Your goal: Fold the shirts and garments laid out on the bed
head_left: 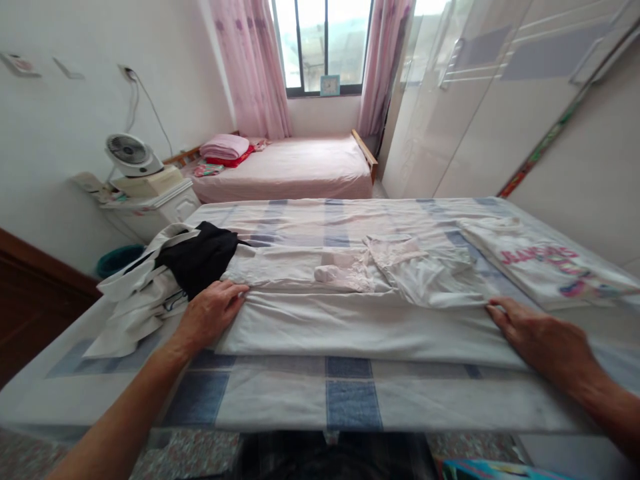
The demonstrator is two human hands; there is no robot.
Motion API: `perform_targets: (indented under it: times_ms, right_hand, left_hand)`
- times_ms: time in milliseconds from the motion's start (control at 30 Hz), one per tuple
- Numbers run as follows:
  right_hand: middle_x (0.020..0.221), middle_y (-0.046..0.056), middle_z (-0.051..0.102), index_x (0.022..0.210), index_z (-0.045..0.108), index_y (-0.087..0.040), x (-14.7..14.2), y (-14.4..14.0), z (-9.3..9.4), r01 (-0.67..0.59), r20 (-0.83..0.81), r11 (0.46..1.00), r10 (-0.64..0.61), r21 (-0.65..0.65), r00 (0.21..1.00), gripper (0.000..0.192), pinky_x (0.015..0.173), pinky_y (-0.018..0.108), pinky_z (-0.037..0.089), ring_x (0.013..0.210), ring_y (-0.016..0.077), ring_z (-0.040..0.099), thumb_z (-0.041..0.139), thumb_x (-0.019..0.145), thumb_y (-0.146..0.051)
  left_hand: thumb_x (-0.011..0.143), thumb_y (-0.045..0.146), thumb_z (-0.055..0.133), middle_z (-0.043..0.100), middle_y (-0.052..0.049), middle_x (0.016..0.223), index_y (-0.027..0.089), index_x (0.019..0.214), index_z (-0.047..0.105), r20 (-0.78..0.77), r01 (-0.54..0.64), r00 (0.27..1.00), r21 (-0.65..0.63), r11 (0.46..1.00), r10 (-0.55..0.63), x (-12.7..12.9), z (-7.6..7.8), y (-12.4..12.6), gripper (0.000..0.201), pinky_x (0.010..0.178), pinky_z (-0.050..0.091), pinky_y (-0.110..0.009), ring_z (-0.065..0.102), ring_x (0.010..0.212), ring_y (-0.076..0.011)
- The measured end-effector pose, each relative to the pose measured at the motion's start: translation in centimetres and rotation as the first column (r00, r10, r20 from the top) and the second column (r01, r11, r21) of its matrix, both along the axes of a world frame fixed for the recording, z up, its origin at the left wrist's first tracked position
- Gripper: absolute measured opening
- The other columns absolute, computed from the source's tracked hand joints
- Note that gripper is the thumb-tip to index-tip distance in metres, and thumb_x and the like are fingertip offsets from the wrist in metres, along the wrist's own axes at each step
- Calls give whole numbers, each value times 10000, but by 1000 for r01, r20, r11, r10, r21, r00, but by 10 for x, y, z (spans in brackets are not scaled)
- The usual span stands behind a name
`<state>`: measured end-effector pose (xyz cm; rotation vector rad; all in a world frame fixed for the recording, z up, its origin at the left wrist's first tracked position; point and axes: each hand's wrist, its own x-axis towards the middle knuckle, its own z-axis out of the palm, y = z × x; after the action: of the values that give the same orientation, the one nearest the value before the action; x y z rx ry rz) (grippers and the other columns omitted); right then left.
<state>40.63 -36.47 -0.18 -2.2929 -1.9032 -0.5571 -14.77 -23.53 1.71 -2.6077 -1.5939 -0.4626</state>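
The left hand (210, 313) lies palm-down on the left end of a folded white garment (350, 320), fingers (231, 292) spread flat and gripping nothing. The right hand (537, 337) lies palm-down on the right end of the same garment, fingers (500, 308) extended along the fold line, likewise holding nothing — both hands press rather than grasp.

The white garment is spread lengthwise across the near bed (300, 400), which carries a blue-and-white checked sheet. Lace trim (345, 273) shows on its upper layer, near the middle.

Just beyond the left hand, a black garment (203, 257) lies on top of a heap of pale clothing (135, 300) at the left edge of the bed. At the far right of the bed lies a white printed shirt (545, 263), folded — apart from the right hand.

Behind, a second bed (295, 170) with pink bedding stands under a window (323, 43). A small fan (131, 153) sits on a bedside cabinet (157, 207) at left. A wardrobe (475, 100) fills the right wall.
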Motion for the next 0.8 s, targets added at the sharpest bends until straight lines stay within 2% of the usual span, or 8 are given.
perform_targets:
  times_ms: [133, 200, 267, 367, 433, 533, 633, 800]
  right_hand:
    - [1044, 152, 697, 1096, 628, -174, -7, 2, 10, 79, 125, 995, -72, -53, 990, 346, 483, 319, 350, 718, 257, 667, 349, 931, -297]
    - [1076, 151, 685, 1109, 614, -176, -10, 5, 17, 100, 88, 995, -101, 13, 991, 336, 507, 318, 379, 775, 258, 667, 347, 928, -270]
    - [1063, 133, 684, 1088, 608, -181, -17, 9, 24, 33, -39, 996, -30, 83, 999, 306, 564, 311, 429, 817, 246, 663, 373, 919, -280]
    - [980, 72, 687, 988, 618, -210, -34, 18, 25, -262, -300, 963, 270, 66, 915, 243, 699, 273, 481, 829, 193, 657, 413, 912, -316]
    - [922, 47, 677, 917, 626, -224, -44, 24, 18, -400, -379, 916, 381, 29, 843, 236, 725, 268, 487, 807, 172, 651, 411, 916, -321]
    - [908, 44, 661, 896, 625, -223, -48, 30, 5, -371, -395, 926, 367, 69, 842, 232, 708, 280, 492, 789, 167, 646, 409, 921, -303]
    - [918, 46, 658, 908, 621, -222, -45, 31, -3, -337, -430, 933, 359, 129, 829, 210, 729, 285, 496, 813, 167, 644, 421, 921, -284]
    - [905, 48, 654, 906, 621, -219, -44, 28, -3, -353, -455, 925, 376, 138, 807, 196, 738, 295, 500, 818, 169, 641, 429, 919, -259]
  left_hand:
    - [850, 356, 434, 683, -67, 863, 251, 981, 679, -51, -1, 999, 85, 996, 5, -4, -2, 5, 298, 715, 500, -359, 625, 822, -262]
    - [847, 352, 428, 680, -71, 897, 247, 969, 676, -30, -8, 999, 109, 994, 12, 5, 6, 10, 296, 720, 504, -365, 629, 836, -265]
    - [857, 346, 422, 673, -73, 976, 226, 1000, 664, 31, 17, 999, 90, 996, -20, 27, 19, 18, 305, 752, 507, -354, 633, 877, -252]
    - [869, 325, 428, 658, -68, 1065, 197, 1062, 644, 134, 154, 979, 17, 988, -155, 85, 37, 37, 316, 823, 500, -334, 633, 933, -222]
    - [869, 282, 427, 657, -60, 1073, 192, 1047, 655, 190, 277, 944, -25, 960, -268, 133, 42, 56, 303, 873, 485, -326, 632, 947, -203]
    - [860, 243, 450, 645, -84, 1125, 155, 1063, 657, 226, 368, 914, -112, 923, -337, 204, 38, 92, 304, 876, 482, -295, 634, 945, -184]
    - [907, 307, 415, 620, -121, 1177, 132, 1163, 612, 88, 357, 934, -206, 911, -346, 263, 26, 126, 368, 912, 457, -298, 611, 1014, -194]
    - [818, 416, 564, 631, -137, 1135, 147, 1161, 623, -39, 361, 920, -310, 879, -391, 321, 15, 153, 440, 918, 444, -333, 586, 1073, -256]
